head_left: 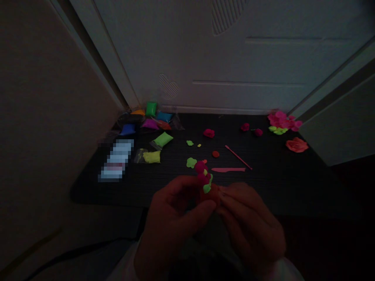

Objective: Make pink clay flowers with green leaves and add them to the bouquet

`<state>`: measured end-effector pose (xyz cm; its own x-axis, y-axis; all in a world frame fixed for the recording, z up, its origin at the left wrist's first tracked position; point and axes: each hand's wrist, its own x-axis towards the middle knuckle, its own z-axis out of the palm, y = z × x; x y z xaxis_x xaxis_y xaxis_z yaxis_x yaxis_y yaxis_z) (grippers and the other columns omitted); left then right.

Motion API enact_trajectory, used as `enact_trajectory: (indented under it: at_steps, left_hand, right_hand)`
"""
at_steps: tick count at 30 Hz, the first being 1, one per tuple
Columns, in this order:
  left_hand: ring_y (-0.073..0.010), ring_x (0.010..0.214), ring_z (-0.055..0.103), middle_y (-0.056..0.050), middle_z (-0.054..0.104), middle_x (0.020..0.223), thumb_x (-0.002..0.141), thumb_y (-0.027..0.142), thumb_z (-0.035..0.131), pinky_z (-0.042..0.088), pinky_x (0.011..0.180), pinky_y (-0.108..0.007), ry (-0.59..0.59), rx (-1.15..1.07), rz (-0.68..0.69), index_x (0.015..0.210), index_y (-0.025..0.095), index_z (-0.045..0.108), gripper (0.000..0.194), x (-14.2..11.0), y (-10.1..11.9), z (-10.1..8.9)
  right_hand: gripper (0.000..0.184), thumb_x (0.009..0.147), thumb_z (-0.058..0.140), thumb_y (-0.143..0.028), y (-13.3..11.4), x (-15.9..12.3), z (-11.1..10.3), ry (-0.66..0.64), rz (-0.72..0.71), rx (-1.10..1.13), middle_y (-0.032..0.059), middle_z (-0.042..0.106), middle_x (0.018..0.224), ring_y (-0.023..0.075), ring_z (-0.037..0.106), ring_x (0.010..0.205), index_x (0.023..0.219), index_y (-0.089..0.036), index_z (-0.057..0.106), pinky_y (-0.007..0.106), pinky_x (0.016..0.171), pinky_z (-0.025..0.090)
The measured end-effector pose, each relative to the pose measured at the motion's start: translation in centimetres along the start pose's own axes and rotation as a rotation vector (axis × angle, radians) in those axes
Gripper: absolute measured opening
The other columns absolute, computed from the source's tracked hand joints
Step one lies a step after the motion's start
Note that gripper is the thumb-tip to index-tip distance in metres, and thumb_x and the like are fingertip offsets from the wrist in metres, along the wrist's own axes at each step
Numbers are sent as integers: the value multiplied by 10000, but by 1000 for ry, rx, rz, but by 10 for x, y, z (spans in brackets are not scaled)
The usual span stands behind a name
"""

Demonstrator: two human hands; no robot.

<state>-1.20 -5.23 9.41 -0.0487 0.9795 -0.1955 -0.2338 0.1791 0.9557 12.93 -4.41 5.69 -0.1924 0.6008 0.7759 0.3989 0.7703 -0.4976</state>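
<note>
My left hand (pixel 175 218) is closed round a small orange-red clay flowerpot (pixel 210 196), thumb across its near side. Out of the pot rise round magenta clay blooms (pixel 201 168) and a light green clay leaf (pixel 208 187). The fingertips of my right hand (pixel 249 218) pinch together at the pot's right side; whether something tiny lies between them is hidden. Just beyond my hands, on the dark table (pixel 175 183), are a flat green clay piece (pixel 191 162), a pink clay knife (pixel 228 169), a thin pink modelling stick (pixel 238 157) and a red clay disc (pixel 215 154).
Bags of coloured clay, including a green one (pixel 151 109) and a yellow one (pixel 152 157), lie at the left by a blurred-out bright rectangle (pixel 116 160). Clay flowers, pink (pixel 281 120) and coral (pixel 297 144), sit at the right. A white panel (pixel 187 58) stands behind the table.
</note>
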Motion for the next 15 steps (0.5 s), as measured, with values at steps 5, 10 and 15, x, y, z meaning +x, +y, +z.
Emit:
enact_trajectory:
  at_steps: [5, 10, 15]
  left_hand:
    - [-129, 670, 643, 0, 711, 750, 600, 162, 721, 512, 621, -216, -16, 18, 2, 811, 211, 664, 224, 0, 0, -1]
    - [-109, 675, 639, 17, 712, 751, 604, 142, 720, 502, 636, -195, -45, -12, -33, 791, 214, 659, 210, 0, 0, -1]
    - [-122, 684, 644, 15, 707, 733, 582, 94, 714, 505, 637, -203, -10, -34, -19, 758, 203, 653, 216, 1, 3, -2]
  right_hand:
    - [331, 706, 609, -14, 2, 3, -2, 17, -36, -11, 41, 680, 863, 166, 615, 782, 990, -182, 620, 323, 635, 523]
    - [390, 703, 591, 22, 5, -5, 0, 8, -61, 2, 56, 668, 917, 172, 594, 830, 1046, -163, 604, 329, 636, 512]
    - [365, 719, 596, -28, 6, -5, -3, -27, -34, 28, 48, 675, 904, 178, 606, 807, 1047, -187, 606, 345, 652, 518]
